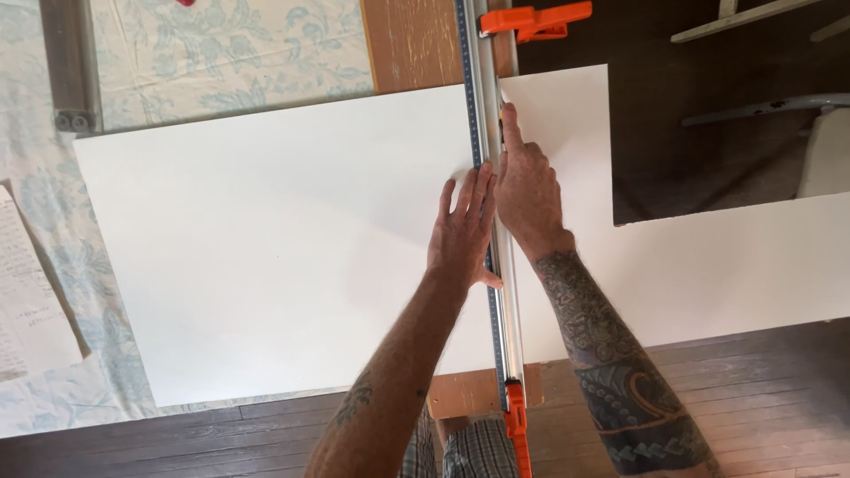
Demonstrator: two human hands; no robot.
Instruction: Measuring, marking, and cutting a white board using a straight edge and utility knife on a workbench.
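White board (266,257), a large flat sheet, lies across the work surface with a long metal straightedge (485,133) laid over it from far edge to near edge. The left hand (463,232) rests flat on the sheet, fingers spread and released, its thumb side touching the straightedge. Just beside it, across the rail, the right hand (524,190) is curled, with its index finger stretched forward along the rail's right edge; whether it grips a tool there cannot be told. Beyond the fingertips, an orange clamp (531,19) pins the rail's far end over a wooden board (412,44). Nearer the body than both wrists, a second orange clamp (517,429) holds the near end. Left of the sheet lies a blue floral cloth (230,53); dark wood flooring (779,398) runs below.
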